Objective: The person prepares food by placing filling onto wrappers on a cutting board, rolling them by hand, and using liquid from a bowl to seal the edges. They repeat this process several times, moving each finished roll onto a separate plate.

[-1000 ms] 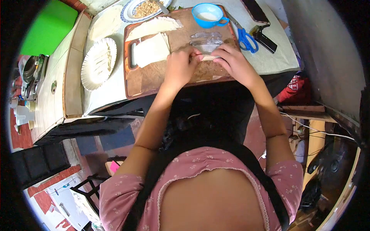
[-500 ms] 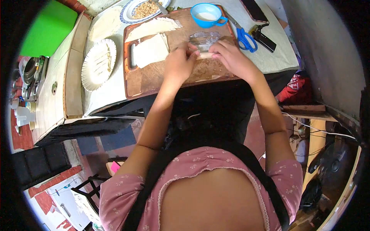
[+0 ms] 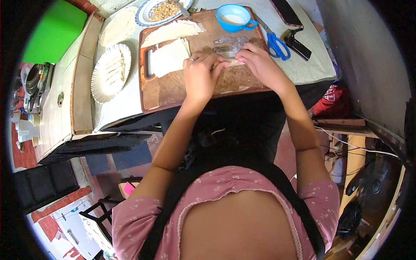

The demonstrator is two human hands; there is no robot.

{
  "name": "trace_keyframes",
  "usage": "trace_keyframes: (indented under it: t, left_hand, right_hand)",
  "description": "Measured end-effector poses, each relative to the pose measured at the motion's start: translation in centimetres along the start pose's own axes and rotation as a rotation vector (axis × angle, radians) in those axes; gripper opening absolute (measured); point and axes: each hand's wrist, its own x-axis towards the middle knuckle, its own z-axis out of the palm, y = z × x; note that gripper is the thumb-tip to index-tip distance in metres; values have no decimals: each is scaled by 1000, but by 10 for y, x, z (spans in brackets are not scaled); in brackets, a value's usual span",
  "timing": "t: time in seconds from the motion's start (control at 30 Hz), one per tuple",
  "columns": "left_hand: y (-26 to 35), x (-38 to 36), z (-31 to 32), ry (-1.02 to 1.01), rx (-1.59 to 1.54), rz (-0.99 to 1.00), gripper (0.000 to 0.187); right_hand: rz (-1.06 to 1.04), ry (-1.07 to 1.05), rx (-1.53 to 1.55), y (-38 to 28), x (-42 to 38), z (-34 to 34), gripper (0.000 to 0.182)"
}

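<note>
A pale rolled wrapper [image 3: 233,62] lies on the wooden board [image 3: 162,93]. My left hand [image 3: 202,71] pinches its left end, and my right hand [image 3: 256,61] has its fingers pressed on the right end. Just beyond the roll are greyish translucent strips [image 3: 229,41]. Square white wrappers [image 3: 169,58] are stacked left of my left hand, with folded wrapper pieces [image 3: 171,33] behind them. At the board's back right stands a blue cup [image 3: 232,25] with white contents.
Blue-handled scissors [image 3: 278,47], a black object [image 3: 297,44] and a phone [image 3: 286,12] lie at the right. A white fluted plate [image 3: 99,82] with thin rolls is at the left. Behind the board sits a patterned plate [image 3: 142,18] of chopped filling with a spoon.
My left hand has shifted slightly down and its fingers are bent differently. My right hand has moved only a little. The strips beyond the roll show more clearly.
</note>
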Motion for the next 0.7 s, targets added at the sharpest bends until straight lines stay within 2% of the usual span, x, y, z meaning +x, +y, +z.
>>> trace_keyframes:
  t: [0.13, 0.5, 0.53, 0.63, 0.7]
  left_hand:
    - [-2, -2, -3, -13, 19, 2, 21]
    - [-4, -2, 7, 44, 2, -9, 15]
    - [-5, -1, 6, 46, 2, -7, 16]
    - [-5, -1, 5, 32, -14, -14, 15]
    - [-6, -1, 6, 47, -15, -1, 15]
  right_hand:
    - [40, 12, 7, 0, 3, 0, 10]
    - [118, 186, -136, 1, 2, 6, 13]
    - [124, 189, -165, -1, 6, 5, 12]
    - [2, 442, -115, -5, 41, -7, 13]
    - [30, 391, -143, 0, 63, -15, 20]
